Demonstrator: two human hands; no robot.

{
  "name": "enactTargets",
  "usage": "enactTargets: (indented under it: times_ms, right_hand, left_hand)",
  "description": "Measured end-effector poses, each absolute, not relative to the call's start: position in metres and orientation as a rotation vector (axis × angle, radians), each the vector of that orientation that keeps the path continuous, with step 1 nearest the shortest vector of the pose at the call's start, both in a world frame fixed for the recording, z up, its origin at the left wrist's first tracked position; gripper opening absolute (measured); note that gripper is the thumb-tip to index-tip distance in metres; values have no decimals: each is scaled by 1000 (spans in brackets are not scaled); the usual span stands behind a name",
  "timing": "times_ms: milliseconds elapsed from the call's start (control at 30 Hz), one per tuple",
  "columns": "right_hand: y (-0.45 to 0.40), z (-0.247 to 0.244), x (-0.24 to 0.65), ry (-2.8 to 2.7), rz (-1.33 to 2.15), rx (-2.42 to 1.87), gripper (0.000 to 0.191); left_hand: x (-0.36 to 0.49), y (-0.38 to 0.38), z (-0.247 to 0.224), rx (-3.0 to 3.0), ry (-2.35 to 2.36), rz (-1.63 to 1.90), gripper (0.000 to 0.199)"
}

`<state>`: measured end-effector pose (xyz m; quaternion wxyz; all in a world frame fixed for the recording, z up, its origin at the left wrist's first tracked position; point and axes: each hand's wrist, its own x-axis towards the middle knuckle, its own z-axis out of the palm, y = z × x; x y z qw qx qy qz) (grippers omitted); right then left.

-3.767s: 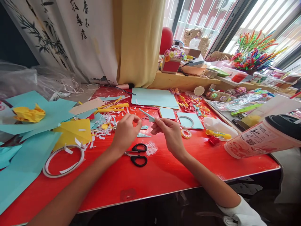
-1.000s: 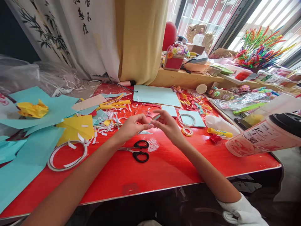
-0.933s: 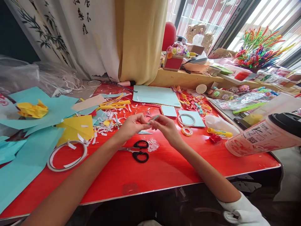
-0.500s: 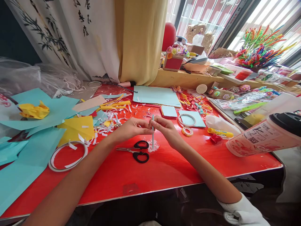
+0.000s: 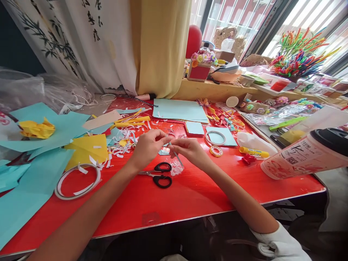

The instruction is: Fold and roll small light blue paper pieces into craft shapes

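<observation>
A thin light-blue paper strip [image 5: 178,158] slants down to the right between my two hands, above the red table [image 5: 206,197]. My left hand [image 5: 149,148] pinches it near its upper end. Close beside, the fingers of my right hand [image 5: 190,150] are closed on the strip too. Black-handled scissors [image 5: 162,181] lie just below my hands, blades pointing left. A small heap of white paper shreds [image 5: 176,168] is right of the handles, under the strip's lower end. Behind my fingers a small light-blue paper piece [image 5: 164,152] lies on the table.
A roll of white tape [image 5: 57,186] and yellow paper [image 5: 91,146] lie left, near large light-blue sheets [image 5: 51,177]. Stacked sheets [image 5: 179,110] are behind. To the right are a tape ring [image 5: 208,139], a glue stick [image 5: 254,152] and a tilted drink cup [image 5: 301,154].
The strip has gone from upright to slanting. My left hand has shifted slightly left and my right hand has turned lower over the strip. A small blue piece now shows behind my fingers.
</observation>
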<state>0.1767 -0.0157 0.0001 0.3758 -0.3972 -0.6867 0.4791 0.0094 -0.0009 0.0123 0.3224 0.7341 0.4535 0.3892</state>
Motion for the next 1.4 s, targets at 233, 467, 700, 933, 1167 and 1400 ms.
enactTargets:
  times_ms: [233, 467, 700, 933, 1167, 1400]
  right_hand:
    - [-14, 1, 179, -1741, 1270, -1087, 27]
    - [-15, 4, 177, -1680, 1358, -1201, 22]
    - [-13, 7, 183, -1811, 1445, -1160, 24]
    - [-9, 12, 200, -1934, 1151, -1291, 22]
    - [-3, 10, 204, -1673, 1105, -1247, 17]
    - [-7, 14, 197, -1622, 1047, -1327, 22]
  left_hand:
    - [8, 2, 12, 2032, 1170, 887, 22]
    - [12, 0, 4, 2466, 1187, 966, 21]
    - [15, -2, -2, 2349, 1195, 983, 26]
    - [2, 16, -3, 1999, 1195, 864, 29]
    - [-3, 29, -37, 2653, 1065, 632, 21]
    - [2, 20, -16, 2260, 1213, 591, 18]
